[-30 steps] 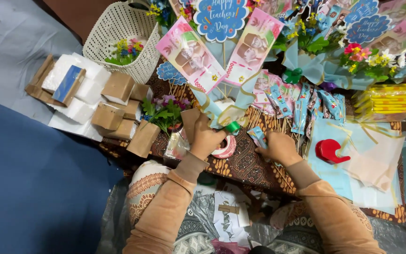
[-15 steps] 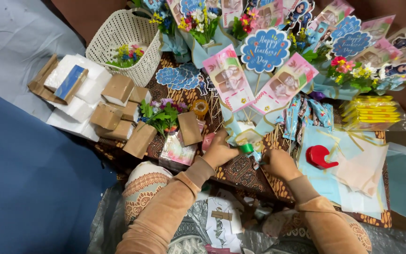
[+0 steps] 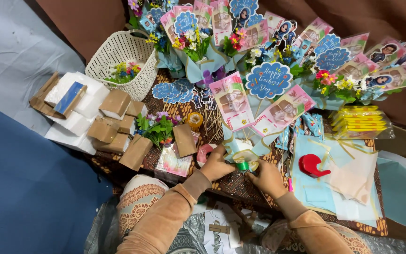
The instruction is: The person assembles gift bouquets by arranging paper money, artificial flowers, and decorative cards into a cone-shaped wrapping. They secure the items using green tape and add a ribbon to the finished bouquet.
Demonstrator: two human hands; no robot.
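Observation:
A small bouquet (image 3: 254,110) of pink banknotes and a blue scalloped card on sticks, wrapped in pale blue paper, stands upright in front of me. My left hand (image 3: 217,163) grips its base from the left. My right hand (image 3: 266,178) presses the base from the right, where a green band (image 3: 243,165) circles the stem. Both sleeves are tan.
A row of finished bouquets (image 3: 278,42) lines the back. A white woven basket (image 3: 121,61) with small flowers sits at back left beside brown-wrapped foam blocks (image 3: 113,122). A red tape dispenser (image 3: 311,165) lies on blue paper sheets at right, near a yellow packet stack (image 3: 358,121).
The bouquet has been raised more upright and both hands have closed in on its base. The view has tilted, showing more of the back row.

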